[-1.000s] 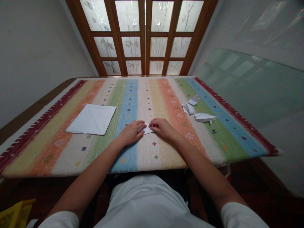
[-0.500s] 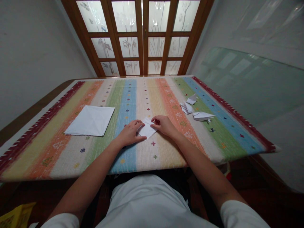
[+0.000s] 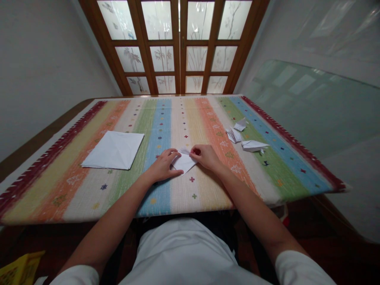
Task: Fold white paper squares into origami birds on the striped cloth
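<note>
A small folded sheet of white paper (image 3: pixel 184 163) lies on the striped tablecloth in front of me, one corner pointing toward my body. My left hand (image 3: pixel 165 166) holds its left side, thumb along the lower edge and fingers on the upper left. At the upper right edge, my right hand (image 3: pixel 205 156) pinches the paper between thumb and curled fingers. A narrow flap stands out at the top between both hands. Exactly how the layers are folded there is too small to make out.
A stack of white square paper (image 3: pixel 114 150) lies to the left. Several folded paper figures (image 3: pixel 253 145) sit together at the right. The striped tablecloth (image 3: pixel 178 198) covers the table. Beyond the far edge are wooden glazed doors (image 3: pixel 179 47); a yellow basket (image 3: pixel 22 269) is low at left.
My right fingers have shifted slightly at the paper's upper right edge, and the top flap has changed shape a little. My left hand stays in place.
</note>
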`<move>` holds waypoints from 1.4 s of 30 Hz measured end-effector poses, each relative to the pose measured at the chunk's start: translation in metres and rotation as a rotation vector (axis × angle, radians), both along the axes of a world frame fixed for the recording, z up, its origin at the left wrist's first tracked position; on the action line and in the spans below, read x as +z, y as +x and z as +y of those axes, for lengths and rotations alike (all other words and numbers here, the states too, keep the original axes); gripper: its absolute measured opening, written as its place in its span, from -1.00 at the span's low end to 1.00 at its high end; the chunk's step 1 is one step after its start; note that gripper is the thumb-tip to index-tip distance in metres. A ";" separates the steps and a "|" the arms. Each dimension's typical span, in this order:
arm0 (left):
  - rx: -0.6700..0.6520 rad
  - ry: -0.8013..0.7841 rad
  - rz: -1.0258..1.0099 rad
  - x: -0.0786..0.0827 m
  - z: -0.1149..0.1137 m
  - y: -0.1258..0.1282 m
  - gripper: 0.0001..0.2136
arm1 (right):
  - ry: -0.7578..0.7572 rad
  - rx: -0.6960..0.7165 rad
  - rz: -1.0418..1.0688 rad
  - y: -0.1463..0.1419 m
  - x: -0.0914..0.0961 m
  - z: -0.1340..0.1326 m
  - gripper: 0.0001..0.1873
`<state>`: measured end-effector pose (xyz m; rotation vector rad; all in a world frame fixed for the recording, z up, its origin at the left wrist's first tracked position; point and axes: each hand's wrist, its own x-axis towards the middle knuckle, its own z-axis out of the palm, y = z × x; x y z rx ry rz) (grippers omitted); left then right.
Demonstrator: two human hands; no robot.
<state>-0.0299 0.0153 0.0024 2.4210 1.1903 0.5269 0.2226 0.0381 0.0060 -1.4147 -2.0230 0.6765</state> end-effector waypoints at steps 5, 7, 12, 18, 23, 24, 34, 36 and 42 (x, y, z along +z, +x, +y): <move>0.001 -0.001 -0.022 0.001 0.000 0.001 -0.43 | 0.065 -0.022 -0.049 -0.005 0.001 -0.005 -0.85; 0.011 -0.001 -0.025 0.002 0.000 0.001 -0.41 | 0.088 -0.032 -0.017 -0.008 0.001 -0.005 -0.69; 0.034 0.000 -0.018 0.001 0.000 0.002 -0.34 | -0.077 -0.079 0.288 -0.011 -0.005 0.001 -0.68; 0.058 0.007 -0.003 0.002 0.000 0.003 -0.28 | -0.446 -0.026 0.539 -0.010 -0.007 0.003 -0.73; 0.037 0.001 -0.005 0.006 -0.001 0.002 -0.22 | -0.462 0.026 0.531 -0.010 -0.006 0.001 -0.73; 0.037 0.001 -0.002 0.006 -0.001 0.002 -0.22 | -0.464 0.032 0.537 -0.010 -0.006 0.001 -0.72; 0.067 0.028 -0.010 0.003 -0.002 0.004 -0.27 | -0.448 0.425 0.505 0.000 0.003 -0.003 -0.54; 0.072 0.040 -0.015 0.001 -0.002 0.005 -0.29 | -0.423 0.469 0.438 0.000 0.001 -0.005 -0.52; 0.085 0.074 -0.030 -0.002 0.000 0.005 -0.36 | -0.243 0.442 0.290 -0.008 -0.002 -0.011 -0.55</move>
